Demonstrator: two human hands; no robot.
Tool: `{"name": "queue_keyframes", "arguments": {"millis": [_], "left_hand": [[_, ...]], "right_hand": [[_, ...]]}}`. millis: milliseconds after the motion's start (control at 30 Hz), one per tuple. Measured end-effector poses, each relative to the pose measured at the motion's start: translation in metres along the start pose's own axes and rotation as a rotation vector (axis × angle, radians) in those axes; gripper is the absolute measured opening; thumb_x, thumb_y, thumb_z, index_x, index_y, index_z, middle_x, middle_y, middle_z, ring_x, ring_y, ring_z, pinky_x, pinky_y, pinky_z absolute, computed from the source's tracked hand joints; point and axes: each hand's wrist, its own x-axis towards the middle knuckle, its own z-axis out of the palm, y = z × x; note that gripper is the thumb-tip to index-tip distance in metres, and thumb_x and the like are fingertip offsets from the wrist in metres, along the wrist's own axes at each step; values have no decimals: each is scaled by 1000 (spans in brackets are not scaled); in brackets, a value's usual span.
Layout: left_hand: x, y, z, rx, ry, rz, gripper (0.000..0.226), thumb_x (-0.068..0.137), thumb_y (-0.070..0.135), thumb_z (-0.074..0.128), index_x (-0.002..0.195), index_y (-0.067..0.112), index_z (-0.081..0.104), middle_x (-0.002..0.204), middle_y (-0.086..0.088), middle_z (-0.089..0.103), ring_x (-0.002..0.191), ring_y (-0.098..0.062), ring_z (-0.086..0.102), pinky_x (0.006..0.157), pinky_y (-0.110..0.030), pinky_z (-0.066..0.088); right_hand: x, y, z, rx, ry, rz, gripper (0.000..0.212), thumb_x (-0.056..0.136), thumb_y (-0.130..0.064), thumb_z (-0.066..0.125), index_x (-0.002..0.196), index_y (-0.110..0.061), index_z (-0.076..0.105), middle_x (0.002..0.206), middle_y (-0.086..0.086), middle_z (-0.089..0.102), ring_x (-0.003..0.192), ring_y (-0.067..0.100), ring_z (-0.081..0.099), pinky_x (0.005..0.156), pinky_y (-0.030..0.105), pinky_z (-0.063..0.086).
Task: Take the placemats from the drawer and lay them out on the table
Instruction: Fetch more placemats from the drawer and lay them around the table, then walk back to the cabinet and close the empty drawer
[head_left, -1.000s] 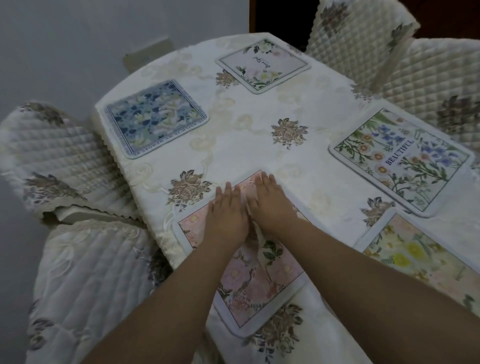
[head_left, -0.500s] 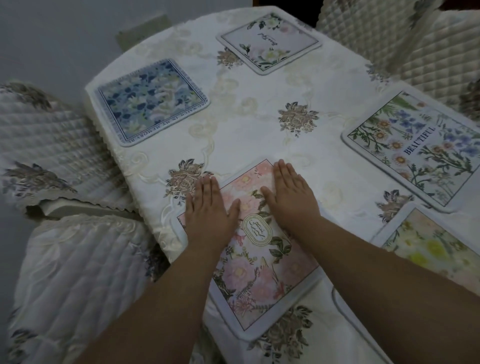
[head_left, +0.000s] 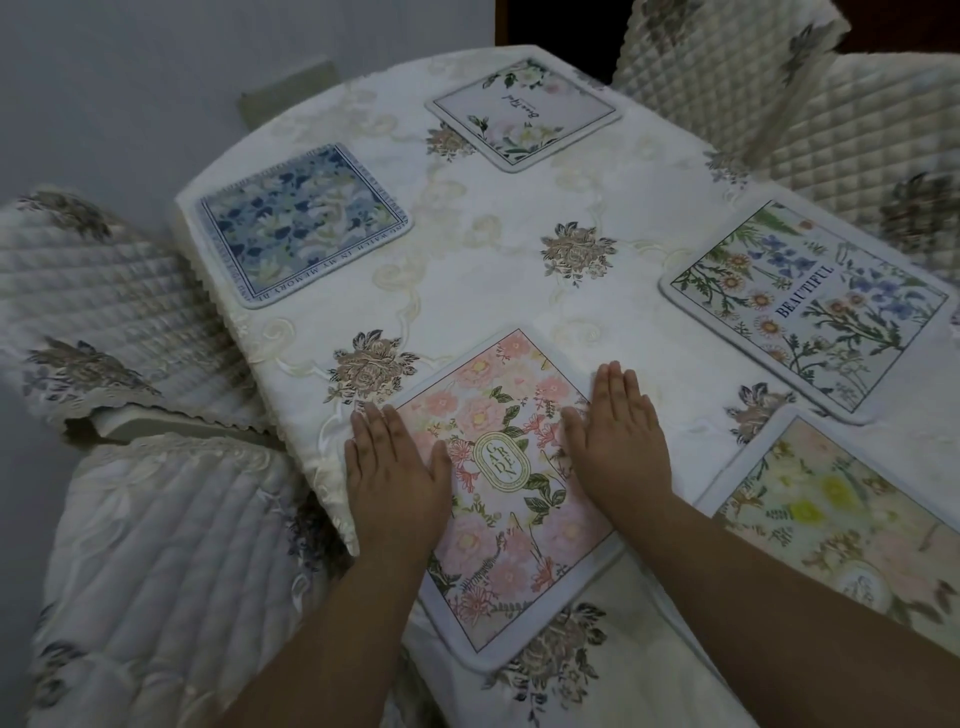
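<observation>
Both hands have slid apart since a second ago, from side by side at the middle of the pink placemat (head_left: 511, 499) out toward its two edges, a smoothing stroke by the look of it. At the left, the left hand (head_left: 392, 475) lies flat with straight fingers on the mat's left border, partly over the embroidered cloth of the surface (head_left: 488, 270); the right hand (head_left: 621, 441) lies equally flat on the right border, neither gripping anything. Left to right beyond them lie the blue placemat (head_left: 304, 226), the white script placemat (head_left: 524, 111), the "BEAUTIFUL" placemat (head_left: 808, 306) and, nearest on the right, the yellow-flowered placemat (head_left: 831, 514), all flat and well apart. With five mats down and the pink one pressed flat, the laying-out seems nearly or wholly done; the drawer is out of sight.
</observation>
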Motion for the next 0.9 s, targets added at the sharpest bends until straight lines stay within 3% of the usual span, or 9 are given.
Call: {"name": "queue_keyframes", "arguments": {"millis": [133, 200, 267, 367, 467, 567, 767, 900], "left_hand": [[-3, -1, -2, 32, -85, 45, 88, 97, 64, 13, 159, 4, 0, 167, -19, -5, 154, -30, -10, 125, -44, -5], [3, -4, -5, 38, -219, 33, 89, 97, 65, 15, 159, 4, -6, 166, -19, -12, 153, -31, -15, 123, -43, -8], [9, -6, -21, 24, -393, 15, 91, 98, 65, 24, 159, 5, -6, 166, -18, -13, 153, -32, -14, 123, -43, -6], [10, 9, -70, -46, -505, 49, 79, 101, 51, 39, 159, 6, 9, 167, -17, 9, 154, -32, 8, 125, -44, 11], [-16, 37, -133, -148, -465, 150, 69, 102, 44, 45, 160, 17, 20, 166, -5, 20, 152, -22, 22, 121, -38, 23], [-52, 75, -195, -203, -401, 246, 65, 103, 46, 44, 159, 21, 23, 165, 0, 25, 149, -19, 30, 118, -36, 28], [-140, 153, -277, -192, -316, 517, 68, 99, 63, 37, 158, 32, 24, 165, 8, 23, 148, -14, 29, 120, -40, 27], [-190, 213, -309, -202, -277, 765, 69, 96, 70, 30, 157, 37, 27, 164, 10, 25, 150, -13, 23, 120, -42, 25]], "right_hand": [[1, 5, -2, -34, -88, -4, 77, 102, -59, 8, 159, -9, -7, 167, 9, -9, 154, 23, -11, 125, 42, 1], [14, 10, -10, -31, -261, -13, 80, 102, -58, 14, 158, -6, -10, 166, 11, -15, 154, 26, -13, 125, 42, 0], [19, 14, -27, 25, -378, 39, 82, 102, -55, 26, 159, -4, -4, 167, 14, -6, 155, 27, -3, 125, 42, 7], [-1, 16, -64, 173, -301, 152, 80, 101, -56, 35, 159, -6, 12, 166, 16, 14, 153, 30, 12, 122, 48, 19], [-46, 15, -114, 268, -263, 129, 74, 100, -61, 35, 160, -19, 19, 167, 7, 13, 152, 25, 19, 119, 46, 23], [-91, 21, -173, 361, -187, 159, 69, 98, -62, 40, 156, -25, 30, 160, 0, 36, 139, 21, 44, 110, 43, 40], [-210, 64, -284, 313, 53, 242, 66, 94, -68, 40, 151, -35, 34, 154, -7, 43, 127, 21, 55, 99, 43, 49], [-284, 93, -340, 286, 245, 376, 65, 98, -66, 31, 154, -32, 31, 155, -5, 43, 135, 21, 48, 106, 42, 41]]}}
